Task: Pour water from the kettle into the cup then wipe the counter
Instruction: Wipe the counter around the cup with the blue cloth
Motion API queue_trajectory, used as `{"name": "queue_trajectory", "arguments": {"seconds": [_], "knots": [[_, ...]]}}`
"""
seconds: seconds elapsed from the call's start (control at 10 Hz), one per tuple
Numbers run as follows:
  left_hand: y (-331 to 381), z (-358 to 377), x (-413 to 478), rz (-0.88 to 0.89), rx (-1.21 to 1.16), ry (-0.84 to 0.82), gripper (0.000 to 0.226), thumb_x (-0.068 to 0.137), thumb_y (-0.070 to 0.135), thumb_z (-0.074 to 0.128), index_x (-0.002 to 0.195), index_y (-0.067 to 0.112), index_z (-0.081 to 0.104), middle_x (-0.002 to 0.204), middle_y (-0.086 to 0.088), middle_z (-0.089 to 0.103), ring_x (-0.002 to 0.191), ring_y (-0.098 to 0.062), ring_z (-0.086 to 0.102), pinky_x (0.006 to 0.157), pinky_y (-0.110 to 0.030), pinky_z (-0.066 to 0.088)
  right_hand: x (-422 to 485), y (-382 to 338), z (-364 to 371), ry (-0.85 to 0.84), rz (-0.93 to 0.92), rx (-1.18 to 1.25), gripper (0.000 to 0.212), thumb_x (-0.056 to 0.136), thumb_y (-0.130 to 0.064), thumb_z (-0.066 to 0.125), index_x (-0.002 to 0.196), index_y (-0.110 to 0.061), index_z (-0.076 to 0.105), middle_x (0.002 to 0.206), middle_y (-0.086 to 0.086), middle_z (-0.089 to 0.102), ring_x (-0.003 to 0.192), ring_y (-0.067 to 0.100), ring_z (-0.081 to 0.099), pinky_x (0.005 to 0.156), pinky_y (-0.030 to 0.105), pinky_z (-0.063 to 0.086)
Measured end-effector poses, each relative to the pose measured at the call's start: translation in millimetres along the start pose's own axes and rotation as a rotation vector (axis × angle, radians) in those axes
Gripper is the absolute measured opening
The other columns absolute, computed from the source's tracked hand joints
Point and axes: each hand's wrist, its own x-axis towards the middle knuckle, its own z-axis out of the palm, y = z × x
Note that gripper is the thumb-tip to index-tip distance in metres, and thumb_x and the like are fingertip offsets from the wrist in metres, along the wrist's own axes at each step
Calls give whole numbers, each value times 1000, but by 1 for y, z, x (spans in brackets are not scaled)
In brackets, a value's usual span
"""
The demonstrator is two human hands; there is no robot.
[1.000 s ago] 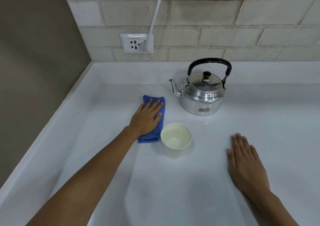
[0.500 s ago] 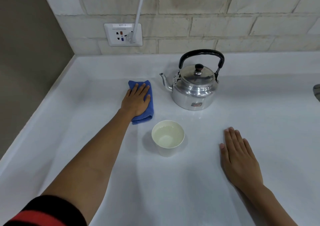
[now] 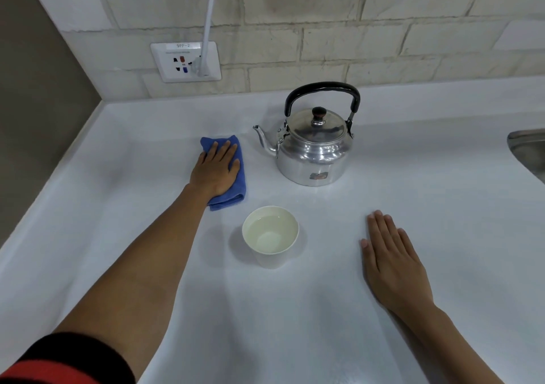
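The left hand (image 3: pixel 214 169) lies flat on a folded blue cloth (image 3: pixel 233 187), palm down and fingers spread forward, pressing the cloth to the white counter (image 3: pixel 295 324) rather than gripping it. The cloth shows past the fingertips at the far end and along the hand's right side and near edge; the rest is under the palm. The right hand (image 3: pixel 392 263) rests open and flat on the bare counter, fingers together and pointing away, holding nothing.

Between the two hands stands a white cup (image 3: pixel 270 236), upright, with clear water in it; it is near the cloth's near corner but apart from it. Behind the cup, just right of the cloth, sits a shiny metal kettle (image 3: pixel 312 151) with its lid on and its black handle upright. Its spout points left toward the cloth, with a gap between them.

On the tiled wall (image 3: pixel 383 30) behind, a white socket plate (image 3: pixel 185 61) carries a plug whose white cable (image 3: pixel 210 15) runs up out of the picture. The edge of a metal sink (image 3: pixel 528 153) shows at the right, mostly cut off. A black and red sleeve (image 3: pixel 59 363) is cut off at the lower left corner. The small label on the kettle's side is too blurred to read. Whether the counter is wet cannot be told.
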Motion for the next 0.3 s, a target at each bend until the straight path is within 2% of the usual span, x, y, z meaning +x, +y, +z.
{"name": "queue_trajectory", "arguments": {"seconds": [0.1, 0.2, 0.3], "knots": [[3, -5, -6, -4, -19, -28, 54, 97, 39, 18, 145, 20, 3, 157, -1, 4, 143, -23, 1, 116, -43, 7, 0, 0, 0, -7, 13, 7, 51, 97, -34, 13, 144, -14, 7, 154, 0, 5, 139, 9, -4, 116, 29, 1], [6, -15, -13, 30, -62, 67, 54, 97, 39, 20, 145, 20, 7, 156, -2, 10, 142, -21, 7, 116, -43, 8, 1, 1, 0, -25, 18, 36, 52, 97, -31, 20, 143, -15, 3, 155, -1, 4, 138, 6, -7, 116, 28, -1], [13, -39, -20, 94, -92, 190, 52, 97, 37, 21, 144, 19, 11, 155, -2, 14, 142, -20, 10, 117, -40, 7, 4, 3, -4, -54, 29, 72, 52, 98, -32, 20, 143, -16, -1, 156, -1, 1, 136, 3, -11, 116, 26, -3]]}}
